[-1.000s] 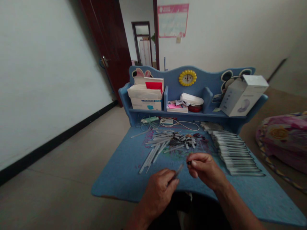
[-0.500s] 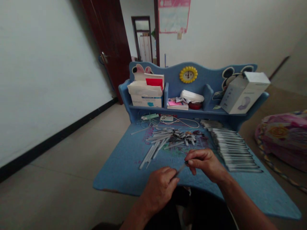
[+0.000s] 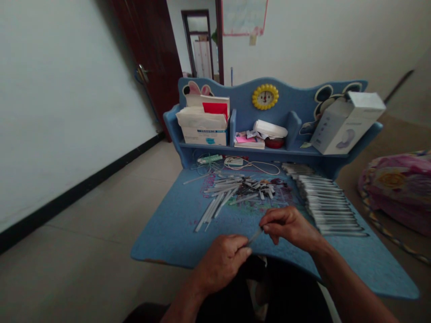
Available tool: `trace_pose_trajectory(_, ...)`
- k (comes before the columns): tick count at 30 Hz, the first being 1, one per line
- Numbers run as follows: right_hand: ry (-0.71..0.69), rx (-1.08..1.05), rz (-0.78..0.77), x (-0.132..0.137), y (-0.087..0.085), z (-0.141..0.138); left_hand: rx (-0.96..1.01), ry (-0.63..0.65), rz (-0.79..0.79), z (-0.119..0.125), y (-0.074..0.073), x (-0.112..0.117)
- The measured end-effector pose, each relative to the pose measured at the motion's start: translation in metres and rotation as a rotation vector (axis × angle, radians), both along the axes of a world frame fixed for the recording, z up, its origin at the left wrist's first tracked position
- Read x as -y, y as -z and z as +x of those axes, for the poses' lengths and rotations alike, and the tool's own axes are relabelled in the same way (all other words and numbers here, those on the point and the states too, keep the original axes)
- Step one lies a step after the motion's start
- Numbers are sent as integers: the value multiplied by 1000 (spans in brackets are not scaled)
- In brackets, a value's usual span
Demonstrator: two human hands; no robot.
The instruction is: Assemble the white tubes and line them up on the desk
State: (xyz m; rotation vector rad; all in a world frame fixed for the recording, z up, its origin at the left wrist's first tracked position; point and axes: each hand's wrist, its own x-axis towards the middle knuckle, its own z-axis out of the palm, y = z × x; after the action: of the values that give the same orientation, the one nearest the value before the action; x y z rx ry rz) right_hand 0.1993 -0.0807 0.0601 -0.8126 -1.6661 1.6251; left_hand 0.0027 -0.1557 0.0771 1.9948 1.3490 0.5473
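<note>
Grey stick (image 3: 255, 235) clamped by its near end in your left hand (image 3: 220, 262), your right hand (image 3: 291, 226) pinches its tip, apparently mid-fitting, so push straight.

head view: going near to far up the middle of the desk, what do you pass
left hand → thin stick pinched in both hands → right hand → loose pile of grey sticks → white cable → pink papers → yellow clock
</note>
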Motion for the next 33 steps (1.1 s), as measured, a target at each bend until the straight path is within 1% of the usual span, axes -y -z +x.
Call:
trace_pose_trajectory(3, -7, 7, -87, 0, 5, 1, 13, 1, -27, -1, 0, -1)
trace_pose_trajectory(5, -25, 52, -111, 1, 7, 1, 16, 8, -62, -1, 0, -2)
trace_pose_trajectory(11, -59, 197, -26, 7, 9, 3, -5, 15, -146, -4, 4, -5)
trace_pose_trajectory(13, -78, 210, -3, 9, 10, 4, 31, 33, -223, -6, 7, -5)
trace_pose_trajectory(16, -91, 221, 27, 14, 11, 6, 121, 64, -392, -9, 11, -6)
trace_pose_trajectory(18, -76, 223, 38, 16, 13, 7, 155, 71, -445, -11, 14, -8)
trace_pose_trajectory(20, -49, 229, 36, 17, 17, 7, 153, 66, -426, -11, 17, -9)
trace_pose_trajectory(23, -21, 245, 38, 17, 23, 7, 103, 52, -333, -9, 18, -10)
trace_pose_trajectory(28, 6, 282, 82, 19, 27, 3, 16, 52, -206, -5, 16, -9)
trace_pose_trajectory(33, 47, 355, 35, 21, 32, -2, -26, 55, -159, -4, 13, -9)
